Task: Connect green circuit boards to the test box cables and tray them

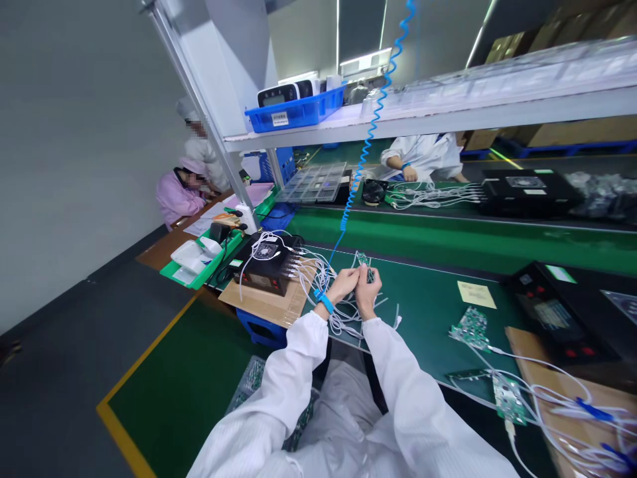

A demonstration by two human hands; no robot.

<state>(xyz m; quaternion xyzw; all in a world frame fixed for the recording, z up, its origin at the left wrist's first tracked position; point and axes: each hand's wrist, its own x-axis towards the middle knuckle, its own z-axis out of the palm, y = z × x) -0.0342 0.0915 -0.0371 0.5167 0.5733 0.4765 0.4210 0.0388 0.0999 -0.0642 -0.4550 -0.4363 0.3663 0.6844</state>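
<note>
My left hand (342, 284) and my right hand (368, 289) meet over the green worktop, fingers closed. A small green circuit board (363, 257) shows just beyond the fingertips, gripped in my right hand. My left fingers are pinched against its near side; what lies between them is hidden. Around my left wrist is a blue wrist strap (324, 301), joined to a coiled blue cord (371, 126). White cables (343, 318) lie tangled under and beside both hands. They lead to a black test box (266, 259) on cardboard at the left.
More circuit boards (472, 326) with white cables lie at the right, beside another black box (552, 312) and a paper note (476, 294). A green tray (186, 273) stands at the left. Overhead, a shelf (423, 109) carries a blue bin (303, 111). A co-worker (423, 156) sits opposite.
</note>
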